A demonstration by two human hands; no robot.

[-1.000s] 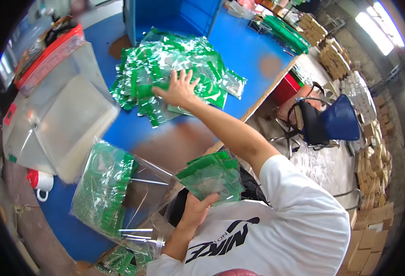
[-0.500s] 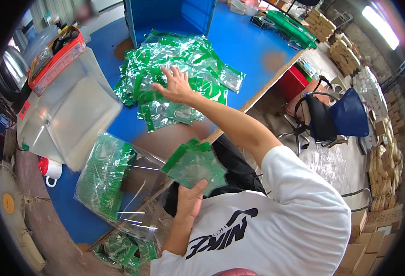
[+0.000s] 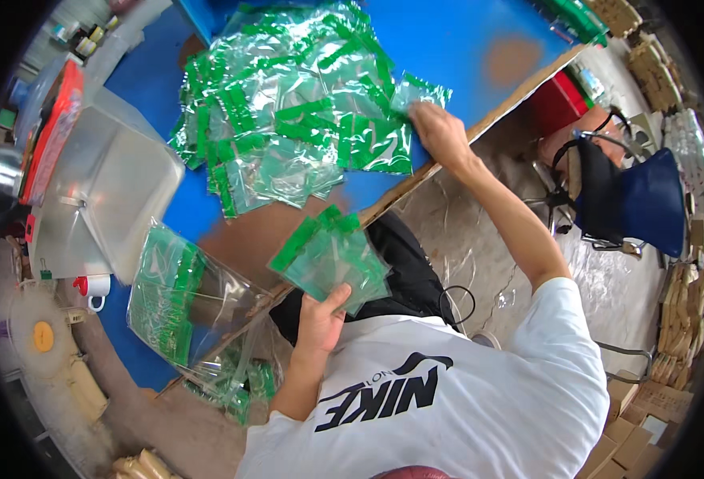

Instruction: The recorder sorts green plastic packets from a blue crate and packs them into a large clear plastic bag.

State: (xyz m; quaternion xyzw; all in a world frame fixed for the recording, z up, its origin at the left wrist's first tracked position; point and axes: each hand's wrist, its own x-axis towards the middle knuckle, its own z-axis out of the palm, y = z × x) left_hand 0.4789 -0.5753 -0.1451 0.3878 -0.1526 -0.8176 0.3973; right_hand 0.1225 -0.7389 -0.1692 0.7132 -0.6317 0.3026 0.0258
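My left hand [image 3: 321,318] grips a fanned stack of clear plastic packets with green ends [image 3: 334,254], held in front of my body with the thumb on top. At the table's right edge, my right hand [image 3: 444,142] has its fingers closed on the near side of a single clear packet [image 3: 420,91]. That packet lies at the right side of a big loose heap of similar green and clear packets [image 3: 288,96]. Left of my left hand, a large transparent bag [image 3: 228,299] holds a neat row of the same packets [image 3: 164,287].
The blue table [image 3: 468,48] has a worn edge on my side. Clear plastic sheets [image 3: 112,176], a red tray [image 3: 52,132] and a white and red mug [image 3: 95,289] are at the left. More packets [image 3: 236,387] lie below the table edge. A blue chair [image 3: 647,199] stands right.
My right hand has moved right, from over the middle of the heap to the packet at its right side. My left hand keeps hold of its stack. The view has shifted.
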